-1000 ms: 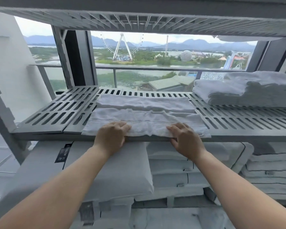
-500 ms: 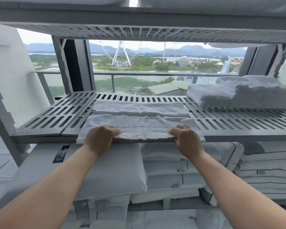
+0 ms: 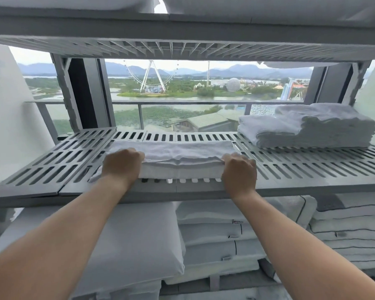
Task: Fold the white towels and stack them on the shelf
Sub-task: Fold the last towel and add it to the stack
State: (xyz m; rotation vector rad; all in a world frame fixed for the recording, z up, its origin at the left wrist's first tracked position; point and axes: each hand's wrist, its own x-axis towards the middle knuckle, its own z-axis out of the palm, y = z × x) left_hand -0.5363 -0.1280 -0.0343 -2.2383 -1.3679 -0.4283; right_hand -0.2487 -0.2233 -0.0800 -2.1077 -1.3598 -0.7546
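A white towel [image 3: 180, 158] lies on the grey slatted shelf [image 3: 52, 165], folded into a long band with its near layer doubled up over the far part. My left hand [image 3: 122, 163] grips the towel's left end, fingers curled over the fold. At the right end, my right hand [image 3: 238, 169] holds the same fold. A stack of folded white towels [image 3: 307, 126] sits on the shelf at the far right.
Pillows [image 3: 128, 239] and folded linen [image 3: 351, 230] fill the shelf below. Another slatted shelf [image 3: 182, 29] runs overhead with white bedding on it. Behind the rack are a window, a balcony railing [image 3: 182, 102] and a white wall at left.
Both hands have lifted the towel's near edge off the shelf front and carried it away from me over the far part. The towel now lies narrower and thicker.
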